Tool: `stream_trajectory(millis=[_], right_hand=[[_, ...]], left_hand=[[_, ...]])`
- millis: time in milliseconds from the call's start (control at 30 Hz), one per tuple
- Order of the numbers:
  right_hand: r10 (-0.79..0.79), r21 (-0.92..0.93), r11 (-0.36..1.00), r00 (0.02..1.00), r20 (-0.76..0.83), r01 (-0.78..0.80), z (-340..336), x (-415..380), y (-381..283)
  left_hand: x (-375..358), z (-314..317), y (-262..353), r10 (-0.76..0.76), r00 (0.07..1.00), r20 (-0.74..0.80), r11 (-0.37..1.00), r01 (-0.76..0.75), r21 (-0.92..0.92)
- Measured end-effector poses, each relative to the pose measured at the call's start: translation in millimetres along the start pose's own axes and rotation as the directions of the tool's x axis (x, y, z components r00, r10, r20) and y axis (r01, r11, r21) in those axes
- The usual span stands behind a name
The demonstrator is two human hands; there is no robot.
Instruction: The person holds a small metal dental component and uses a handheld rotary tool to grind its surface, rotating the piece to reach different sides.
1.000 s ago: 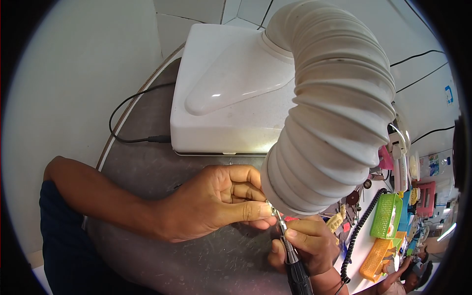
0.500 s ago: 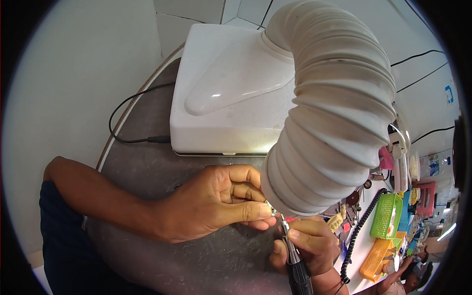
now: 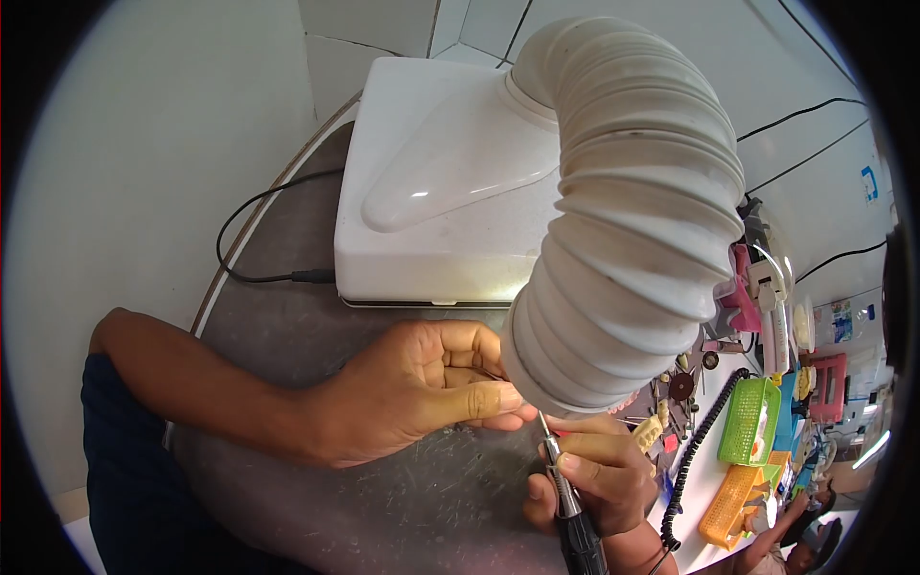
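Observation:
My left hand (image 3: 431, 383) is closed in a pinch just below the mouth of a ribbed white hose (image 3: 642, 220). The small silvery piece between its thumb and fingers is now mostly hidden by the fingertips. In my right hand (image 3: 609, 470) is a rotary handpiece (image 3: 572, 513), black at the grip and metal toward the front, held like a pen. Its thin bur (image 3: 543, 422) points up, right by the left fingertips. The hose mouth hangs over both hands and covers part of the left fingers.
A white dust extractor box (image 3: 441, 172) stands behind my hands, joined to the hose and a black cable (image 3: 222, 240). To the right lie a dental model (image 3: 652, 431), small discs and burs, a coiled cord (image 3: 704, 450), a green basket (image 3: 750, 422) and an orange basket (image 3: 730, 503). Another person (image 3: 805, 537) sits farther right.
The silvery piece has turned or slipped out of sight behind the left fingertips. The bur's tip now shows more fully, and both hands have shifted slightly. The view has moved a little.

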State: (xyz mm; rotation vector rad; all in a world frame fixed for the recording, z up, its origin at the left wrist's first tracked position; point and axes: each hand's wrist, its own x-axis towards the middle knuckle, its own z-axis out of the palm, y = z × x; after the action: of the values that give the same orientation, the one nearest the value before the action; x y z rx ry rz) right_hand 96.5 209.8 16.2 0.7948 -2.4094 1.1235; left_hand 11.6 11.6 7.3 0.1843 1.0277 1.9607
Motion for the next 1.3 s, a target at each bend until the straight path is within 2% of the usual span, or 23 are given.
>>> stream_trajectory(millis=[267,333,433,667,733,867,933,1033,1133,1300], right_hand=[[0.003,-0.019,1.0,1.0,-0.022,-0.003,2.5,2.2,0.5],[0.023,-0.09,0.996,1.0,-0.01,-0.024,2.3,0.5,2.2],[0.048,-0.053,0.997,0.999,-0.001,-0.048,1.6,0.4,1.3],[0.054,-0.042,0.998,0.998,0.034,-0.052,-0.2,0.6,-0.9],[0.001,0.028,1.0,1.0,0.024,-0.002,0.7,3.3,-0.9],[0.038,0.023,0.999,0.998,0.05,-0.04,0.5,3.0,-2.4],[0.04,-0.076,0.996,0.997,0.065,-0.035,0.6,3.9,-1.2],[0.05,-0.01,0.999,0.999,0.01,-0.05,3.0,1.4,0.4],[0.03,0.029,0.999,0.999,0.021,-0.031,1.9,4.2,-3.4],[0.038,-0.035,0.999,0.999,0.034,-0.037,3.2,5.3,-2.6]], left_hand=[[-0.5,0.0,-0.8,0.008,1.0,0.023,0.998,-0.01,0.069],[-1.8,1.8,3.6,-0.045,0.999,0.014,0.998,0.044,0.044],[-2.5,-0.8,4.7,-0.064,0.997,0.038,0.994,0.06,0.092],[-3.7,-4.1,4.8,-0.07,0.995,0.067,0.995,0.065,0.075],[-3.9,-4.4,4.4,-0.069,0.995,0.068,0.994,0.063,0.086],[-3.4,-4.7,3.2,-0.081,0.994,0.068,0.994,0.076,0.079],[-2.6,-5.2,2.2,-0.084,0.992,0.096,0.994,0.077,0.076],[-2.3,-4.2,3.1,-0.083,0.994,0.076,0.994,0.077,0.082],[-2.7,-4.9,3.3,-0.082,0.993,0.084,0.995,0.077,0.07],[-2.2,-6.4,2.5,-0.093,0.99,0.108,0.994,0.086,0.068]])
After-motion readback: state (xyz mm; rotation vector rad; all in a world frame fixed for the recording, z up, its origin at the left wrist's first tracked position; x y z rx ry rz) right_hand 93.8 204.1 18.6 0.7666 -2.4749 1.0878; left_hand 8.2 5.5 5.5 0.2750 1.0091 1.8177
